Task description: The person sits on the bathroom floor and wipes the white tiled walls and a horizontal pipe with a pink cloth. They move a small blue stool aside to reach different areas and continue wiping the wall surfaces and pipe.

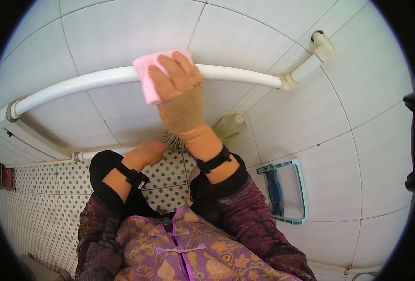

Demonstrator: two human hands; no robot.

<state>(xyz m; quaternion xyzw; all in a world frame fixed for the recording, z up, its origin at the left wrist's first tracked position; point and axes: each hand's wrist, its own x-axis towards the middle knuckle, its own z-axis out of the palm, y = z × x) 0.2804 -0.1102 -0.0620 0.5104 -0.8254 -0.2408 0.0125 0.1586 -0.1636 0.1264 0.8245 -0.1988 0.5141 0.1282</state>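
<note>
A folded pink cloth (145, 79) is pressed over a white horizontal pipe (88, 81) under my right hand (179, 87), whose fingers curl round the cloth and pipe. Lower and to the left, my left hand (146, 153) rests by my knee with its fingers bent; what, if anything, is in it cannot be seen. Just right of that hand, the grey bristles of a brush (173, 141) show, partly behind my right wrist. Beyond the wrist stands a greenish clear plastic bottle (230, 127) near the wall corner.
White tiled walls (130, 31) meet at a corner. The pipe joins a white radiator (32, 137) at left and an elbow fitting (288, 83) at right. A blue plastic frame (301, 191) is at the right wall. The floor (46, 179) has green-dotted tiles.
</note>
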